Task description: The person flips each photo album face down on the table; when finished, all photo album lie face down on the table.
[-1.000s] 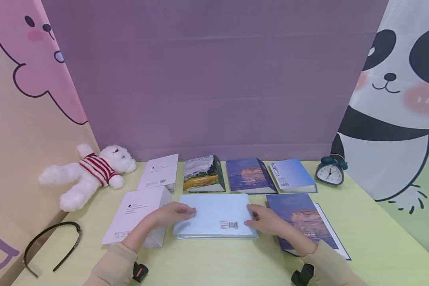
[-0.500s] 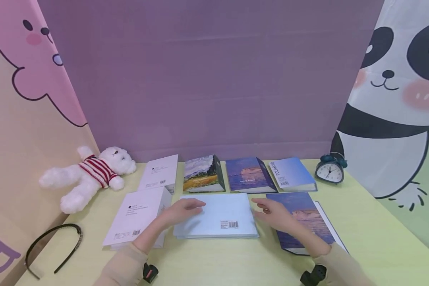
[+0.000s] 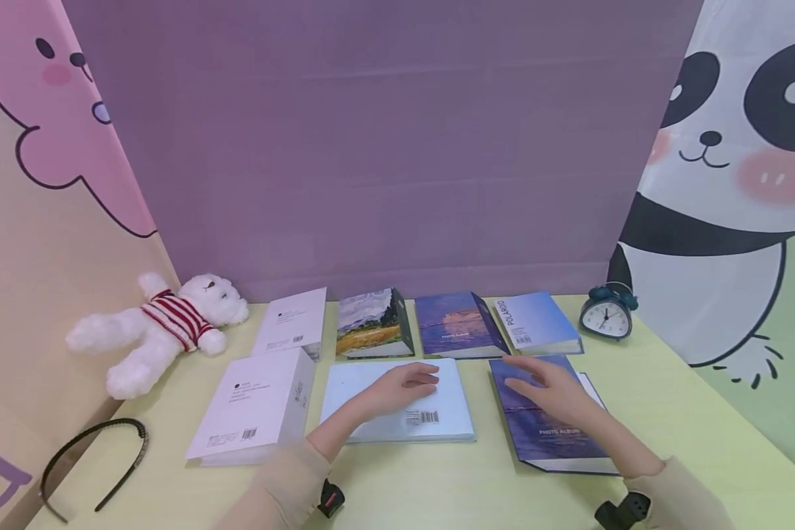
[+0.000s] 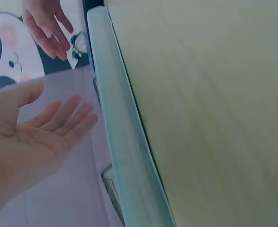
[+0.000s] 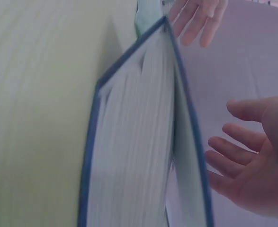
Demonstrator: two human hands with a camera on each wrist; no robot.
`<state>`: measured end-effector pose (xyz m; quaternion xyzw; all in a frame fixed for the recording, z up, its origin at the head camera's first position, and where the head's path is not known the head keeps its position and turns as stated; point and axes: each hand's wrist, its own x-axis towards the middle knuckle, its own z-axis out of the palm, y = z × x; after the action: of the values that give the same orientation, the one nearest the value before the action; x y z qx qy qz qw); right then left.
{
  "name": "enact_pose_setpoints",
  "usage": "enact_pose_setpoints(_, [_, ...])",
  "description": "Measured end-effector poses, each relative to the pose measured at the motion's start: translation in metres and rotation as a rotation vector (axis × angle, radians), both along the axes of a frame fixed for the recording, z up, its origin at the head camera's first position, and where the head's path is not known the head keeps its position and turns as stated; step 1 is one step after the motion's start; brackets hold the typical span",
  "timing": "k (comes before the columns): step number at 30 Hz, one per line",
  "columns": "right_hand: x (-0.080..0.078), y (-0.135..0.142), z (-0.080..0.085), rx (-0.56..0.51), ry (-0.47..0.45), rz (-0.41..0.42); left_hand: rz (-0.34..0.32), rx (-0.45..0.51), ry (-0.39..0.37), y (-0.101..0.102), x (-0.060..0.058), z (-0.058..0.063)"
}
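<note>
A pale blue album (image 3: 397, 423) with a barcode label lies flat at the front middle of the table. My left hand (image 3: 397, 390) hovers over it with relaxed fingers and nothing in them. To its right lies a dark blue photo album (image 3: 536, 434) with a sea-cliff cover, its page edges facing me. My right hand (image 3: 556, 390) is over this album, fingers loosely spread and holding nothing. In the right wrist view the right hand (image 5: 252, 156) appears beside the album's thick pages (image 5: 134, 142), apart from its cover. The left wrist view shows the left palm (image 4: 34, 137) beside the pale blue album's edge (image 4: 129, 123).
A row of albums stands behind: a white one (image 3: 293, 320), a landscape one (image 3: 371, 324), a sea-cliff one (image 3: 460, 324) and a blue Polaroid one (image 3: 536, 324). Another white album (image 3: 252, 405), a plush bear (image 3: 172, 324) and a headband (image 3: 93, 427) are left; an alarm clock (image 3: 606, 316) is right.
Both hands have let go of the pale blue album's sides and moved right, the left over that album, the right over the dark blue one. The dark blue album's cover has come down over its pages.
</note>
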<state>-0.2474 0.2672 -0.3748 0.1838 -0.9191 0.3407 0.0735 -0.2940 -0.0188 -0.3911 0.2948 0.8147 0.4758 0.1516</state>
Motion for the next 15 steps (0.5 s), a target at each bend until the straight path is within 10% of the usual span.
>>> enact_pose_setpoints(15, [0.008, 0.033, -0.006, 0.165, 0.037, -0.063, -0.17, -0.059, -0.024, 0.063, 0.005, -0.002])
